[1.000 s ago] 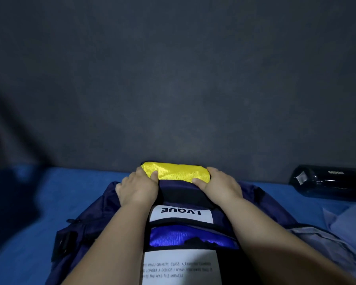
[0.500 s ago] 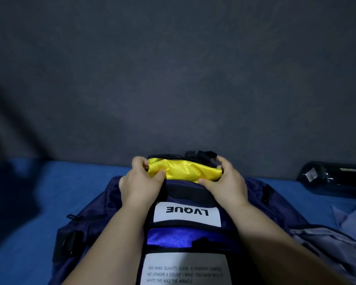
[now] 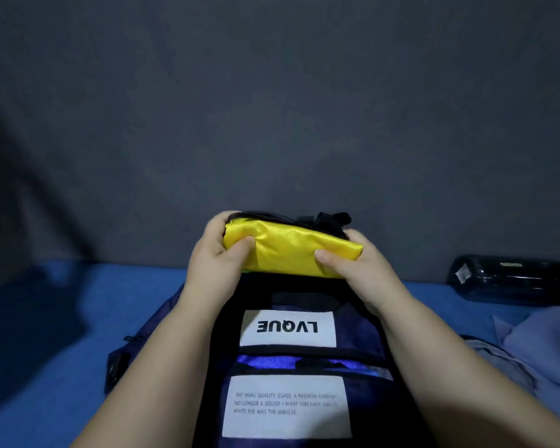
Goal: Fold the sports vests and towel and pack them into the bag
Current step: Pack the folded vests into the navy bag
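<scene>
A folded yellow vest [image 3: 286,248] with black fabric along its top sticks out of the far end of the navy backpack [image 3: 291,360], which lies on the blue bed with its white LVQUE label facing up. My left hand [image 3: 219,253] grips the vest's left end, thumb on the front. My right hand [image 3: 358,263] grips its right end the same way. A strip of green shows under the yellow at the bag's mouth.
A dark bottle [image 3: 511,279] lies on the blue bed [image 3: 62,318] at the right, against the grey wall. Light blue cloth [image 3: 540,347] is heaped at the right beside the bag. A bag strap buckle [image 3: 115,367] lies at the left.
The yellow vest has risen further out of the bag's mouth, showing more of its face and the black fabric on top. Both hands moved up with it.
</scene>
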The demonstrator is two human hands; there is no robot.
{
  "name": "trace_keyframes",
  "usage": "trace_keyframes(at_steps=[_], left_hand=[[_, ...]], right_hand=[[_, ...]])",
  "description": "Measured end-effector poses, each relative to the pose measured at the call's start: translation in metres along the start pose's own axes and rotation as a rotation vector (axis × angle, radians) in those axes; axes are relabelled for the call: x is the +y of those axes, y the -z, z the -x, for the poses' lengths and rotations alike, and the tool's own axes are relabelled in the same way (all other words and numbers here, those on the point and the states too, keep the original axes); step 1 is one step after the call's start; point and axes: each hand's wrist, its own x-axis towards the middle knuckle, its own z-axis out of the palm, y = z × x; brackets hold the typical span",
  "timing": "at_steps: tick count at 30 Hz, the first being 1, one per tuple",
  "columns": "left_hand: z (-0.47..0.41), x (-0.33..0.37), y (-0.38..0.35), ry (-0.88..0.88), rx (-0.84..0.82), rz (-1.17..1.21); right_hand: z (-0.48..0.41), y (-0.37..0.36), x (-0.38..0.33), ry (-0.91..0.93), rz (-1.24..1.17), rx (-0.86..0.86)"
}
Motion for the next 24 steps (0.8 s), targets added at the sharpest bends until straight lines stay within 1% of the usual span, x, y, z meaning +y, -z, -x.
trace_keyframes(at_steps=[3, 7, 10, 13, 15, 17, 18, 19, 21, 22, 24], left_hand=[[0.016, 0.028, 0.011, 0.053, -0.045, 0.049], [0.054, 0.033, 0.02, 0.106, -0.006, -0.004], [0.086, 0.014, 0.018, 0.114, -0.006, -0.168], [0.113, -0.003, 0.011, 0.121, -0.037, -0.32], [0.123, -0.007, 0.006, 0.108, -0.029, -0.43], [0.129, -0.006, 0.004, 0.032, -0.022, -0.598], [0.129, -0.006, 0.003, -0.048, -0.024, -0.654], [0.129, -0.006, 0.002, -0.163, -0.041, -0.671], [0.126, -0.008, 0.0, -0.353, -0.111, -0.622], [0.125, -0.009, -0.003, -0.411, -0.144, -0.62], [0.125, -0.014, -0.01, -0.433, -0.269, -0.685]], right_hand=[[0.024, 0.007, -0.027, 0.049, -0.096, 0.0], [0.069, 0.007, -0.033, -0.042, -0.095, 0.019], [0.1, 0.001, -0.02, -0.139, 0.051, 0.027], [0.116, -0.003, -0.005, -0.194, 0.27, 0.001], [0.119, -0.005, 0.001, -0.22, 0.378, -0.005], [0.118, -0.006, 0.003, -0.214, 0.424, -0.008], [0.118, -0.006, 0.001, -0.208, 0.44, -0.016], [0.117, -0.007, 0.001, -0.205, 0.452, -0.023], [0.115, -0.008, 0.0, -0.199, 0.475, -0.033], [0.115, -0.008, -0.001, -0.195, 0.491, -0.04], [0.116, -0.007, -0.002, -0.177, 0.529, -0.064]])
